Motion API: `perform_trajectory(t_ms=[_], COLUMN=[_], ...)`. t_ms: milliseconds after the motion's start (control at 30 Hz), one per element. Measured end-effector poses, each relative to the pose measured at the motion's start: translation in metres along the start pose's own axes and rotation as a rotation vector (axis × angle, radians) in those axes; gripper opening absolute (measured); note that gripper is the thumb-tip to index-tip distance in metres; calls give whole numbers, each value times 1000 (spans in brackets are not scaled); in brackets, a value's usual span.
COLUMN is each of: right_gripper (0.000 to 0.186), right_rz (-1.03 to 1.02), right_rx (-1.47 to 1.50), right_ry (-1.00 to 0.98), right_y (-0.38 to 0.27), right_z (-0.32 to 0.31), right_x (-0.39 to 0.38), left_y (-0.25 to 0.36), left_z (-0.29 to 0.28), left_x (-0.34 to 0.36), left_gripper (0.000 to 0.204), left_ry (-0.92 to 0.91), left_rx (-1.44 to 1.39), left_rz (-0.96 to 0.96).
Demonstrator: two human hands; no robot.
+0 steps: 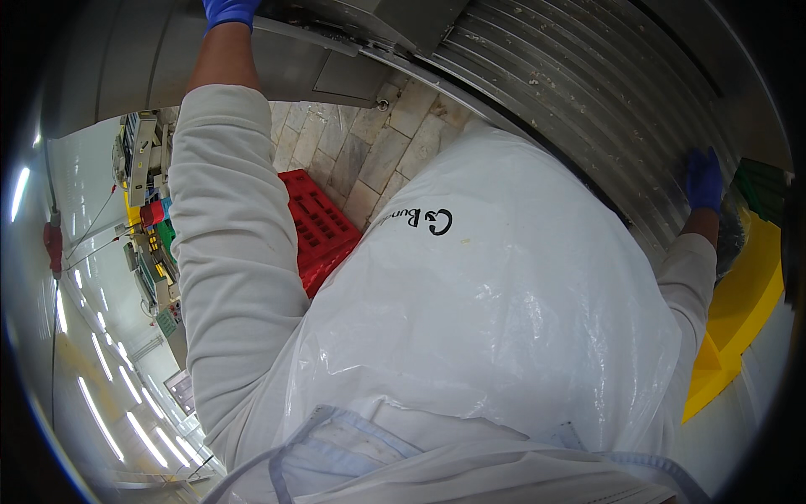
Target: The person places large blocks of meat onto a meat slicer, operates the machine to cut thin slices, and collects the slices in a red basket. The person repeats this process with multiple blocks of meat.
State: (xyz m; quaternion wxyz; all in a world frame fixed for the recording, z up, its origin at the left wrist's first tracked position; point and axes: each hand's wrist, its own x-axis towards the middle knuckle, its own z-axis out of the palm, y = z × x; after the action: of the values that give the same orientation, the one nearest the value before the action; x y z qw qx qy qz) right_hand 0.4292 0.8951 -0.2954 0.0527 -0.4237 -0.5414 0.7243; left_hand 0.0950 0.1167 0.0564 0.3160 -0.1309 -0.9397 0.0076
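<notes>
My left hand (pixel 229 12), in a blue glove, reaches up to the top edge beside a grey metal machine housing (pixel 252 63). Its fingers run out of the picture, so what they touch is hidden. On the far right, my right hand (pixel 704 183), gloved in the same blue, lies at the end of a ridged metal surface (pixel 579 92). Its fingers point away from me, look outstretched, and nothing shows in them. Small pale crumbs are scattered over the ridges.
A red plastic crate (pixel 315 223) stands on the tiled floor (pixel 369 139) to my left. Close to my right forearm is a yellow plastic bin (pixel 739 311), with something dark green (pixel 760 189) behind it. A white plastic apron (pixel 478 311) covers my front.
</notes>
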Motion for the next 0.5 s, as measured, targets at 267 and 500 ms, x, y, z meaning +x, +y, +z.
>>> perform_trajectory(t_ms=[267,500], right_gripper=[50,48], right_rz=[78,11], right_rx=[98,-53], right_ry=[54,-17], right_y=[-11,0], right_z=[15,2], right_x=[-11,7], left_y=[1,4], left_z=[-3,-8], left_x=[0,-2], left_gripper=[50,50], left_ry=[-3,-7], left_rx=[5,4], left_rz=[-3,-4])
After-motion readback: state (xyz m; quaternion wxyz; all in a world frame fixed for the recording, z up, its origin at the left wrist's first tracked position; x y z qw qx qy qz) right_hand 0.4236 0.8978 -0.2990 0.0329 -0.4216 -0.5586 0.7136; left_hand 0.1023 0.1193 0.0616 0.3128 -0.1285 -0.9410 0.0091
